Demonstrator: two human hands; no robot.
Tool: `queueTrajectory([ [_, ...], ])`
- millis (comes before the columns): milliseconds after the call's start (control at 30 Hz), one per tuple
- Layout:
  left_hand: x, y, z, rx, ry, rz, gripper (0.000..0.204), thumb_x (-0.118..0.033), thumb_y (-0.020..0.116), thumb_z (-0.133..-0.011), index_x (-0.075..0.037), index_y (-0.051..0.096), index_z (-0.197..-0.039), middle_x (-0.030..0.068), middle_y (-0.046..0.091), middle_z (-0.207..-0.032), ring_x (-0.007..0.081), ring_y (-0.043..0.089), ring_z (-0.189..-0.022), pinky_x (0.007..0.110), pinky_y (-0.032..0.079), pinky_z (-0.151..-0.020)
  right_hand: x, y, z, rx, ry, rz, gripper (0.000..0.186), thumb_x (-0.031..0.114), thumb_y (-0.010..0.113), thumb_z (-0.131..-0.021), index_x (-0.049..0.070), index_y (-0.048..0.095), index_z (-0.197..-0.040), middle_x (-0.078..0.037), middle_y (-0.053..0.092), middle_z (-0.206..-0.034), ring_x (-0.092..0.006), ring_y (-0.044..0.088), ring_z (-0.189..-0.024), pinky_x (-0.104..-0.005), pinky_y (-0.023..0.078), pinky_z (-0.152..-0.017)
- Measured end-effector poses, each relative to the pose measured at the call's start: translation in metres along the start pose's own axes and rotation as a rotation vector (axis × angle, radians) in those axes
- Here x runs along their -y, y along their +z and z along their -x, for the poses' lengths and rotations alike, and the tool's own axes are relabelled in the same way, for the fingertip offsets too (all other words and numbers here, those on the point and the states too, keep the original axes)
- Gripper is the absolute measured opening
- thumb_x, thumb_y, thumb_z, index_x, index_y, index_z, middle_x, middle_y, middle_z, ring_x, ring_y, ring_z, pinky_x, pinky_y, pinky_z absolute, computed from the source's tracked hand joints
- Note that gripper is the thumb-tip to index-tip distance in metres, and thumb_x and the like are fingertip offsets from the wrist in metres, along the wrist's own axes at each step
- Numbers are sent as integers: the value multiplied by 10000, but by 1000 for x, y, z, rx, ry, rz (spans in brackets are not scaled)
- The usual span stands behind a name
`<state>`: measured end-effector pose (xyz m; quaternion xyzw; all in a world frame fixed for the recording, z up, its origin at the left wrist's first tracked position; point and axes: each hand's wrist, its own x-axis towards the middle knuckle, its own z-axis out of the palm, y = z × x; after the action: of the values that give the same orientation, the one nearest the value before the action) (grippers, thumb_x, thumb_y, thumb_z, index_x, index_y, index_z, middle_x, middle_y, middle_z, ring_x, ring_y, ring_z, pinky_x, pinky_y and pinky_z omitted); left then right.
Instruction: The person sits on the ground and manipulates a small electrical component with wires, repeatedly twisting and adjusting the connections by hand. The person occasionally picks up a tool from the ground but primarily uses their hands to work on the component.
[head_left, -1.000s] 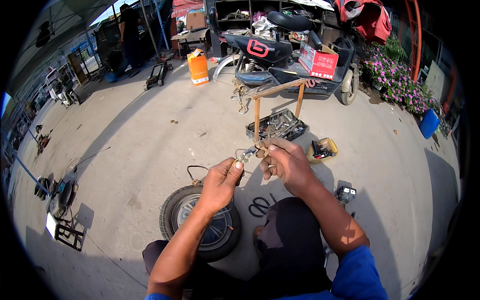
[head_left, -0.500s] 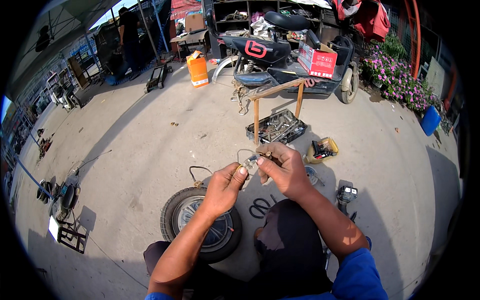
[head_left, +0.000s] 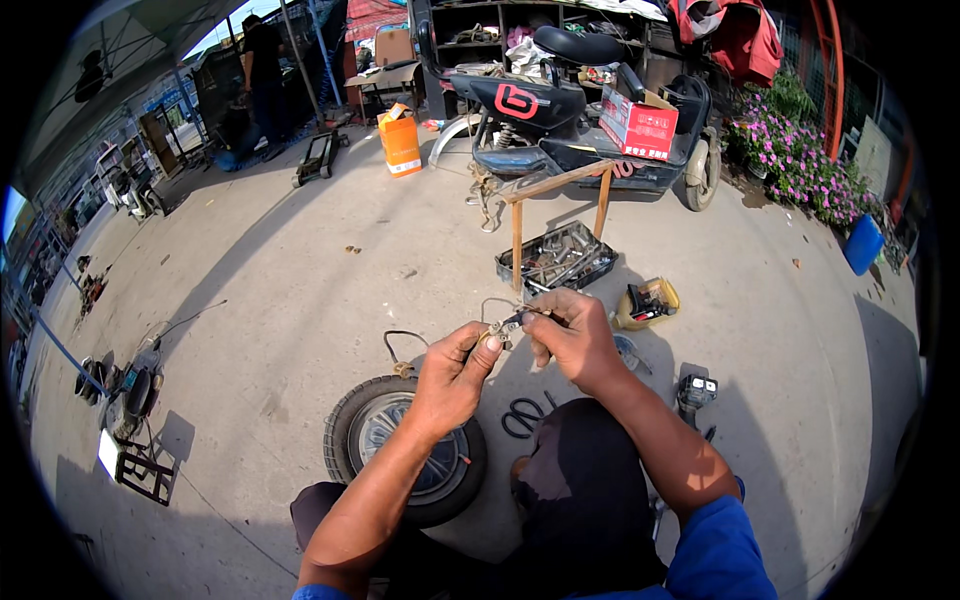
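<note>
In front of my knees, my left hand [head_left: 452, 378] is closed, pinching a small silvery metal part [head_left: 502, 332] between thumb and fingers. My right hand [head_left: 577, 338] is closed too, its thumb and forefinger on a small dark piece [head_left: 516, 319] that meets the metal part. A thin wire [head_left: 484, 303] loops out behind the fingers. What exactly the two pieces are is too small to tell. Below my left hand lies a wheel with a black tyre [head_left: 338, 432] and a grey hub, a dark cable [head_left: 402, 334] bending up at its far side.
Beyond my hands stand a tool tray [head_left: 508, 268] with a wooden frame, and a yellow container [head_left: 668, 312] of small tools. A power tool [head_left: 690, 397] and a coiled black cord [head_left: 522, 420] lie nearby. Farther off are a black scooter [head_left: 520, 100], a red box [head_left: 640, 125] and an orange box [head_left: 400, 145].
My right fingers have shifted slightly on the pieces, and the dark piece now shows more plainly beside the metal part. Both hands stay close together. The whole view has moved a little.
</note>
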<state>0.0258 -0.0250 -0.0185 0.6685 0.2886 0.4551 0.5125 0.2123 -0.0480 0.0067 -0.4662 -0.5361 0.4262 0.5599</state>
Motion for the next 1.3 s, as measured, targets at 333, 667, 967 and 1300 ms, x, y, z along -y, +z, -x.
queueTrajectory([
  [333, -6, 1, -4, -120, -6, -287, 299, -234, 574, -1008, 39, 626, -898, 74, 523, -682, 137, 457, -643, 324, 401, -586, 4, -6, 10, -74, -87, -202, 311, 165, 609, -964, -67, 629, -1170, -97, 656, -893, -138, 627, -753, -281, 544, -611],
  [667, -3, 1, -5, -162, 30, -332, 285, -214, 576, -1004, 50, 622, -907, 103, 517, -686, 157, 458, -611, 321, 397, -579, 8, -3, 17, -14, -212, -192, 311, 194, 621, -964, -52, 628, -1155, -136, 687, -938, -168, 666, -758, -289, 569, -638],
  [967, -7, 7, -6, -143, 138, -102, 237, -200, 601, -996, 21, 653, -930, -34, 483, -710, 61, 394, -656, 252, 334, -563, 9, -6, 12, 40, 139, -207, 302, 181, 586, -987, -79, 573, -1139, -156, 696, -914, -174, 681, -660, -266, 556, -550],
  [1300, 1, 2, -4, -150, 120, -204, 249, -144, 649, -963, -12, 580, -763, -54, 447, -657, 40, 377, -641, 247, 312, -538, 5, -2, 11, 195, 102, -87, 277, 182, 630, -959, -61, 601, -1088, -114, 690, -886, -171, 674, -700, -283, 549, -575],
])
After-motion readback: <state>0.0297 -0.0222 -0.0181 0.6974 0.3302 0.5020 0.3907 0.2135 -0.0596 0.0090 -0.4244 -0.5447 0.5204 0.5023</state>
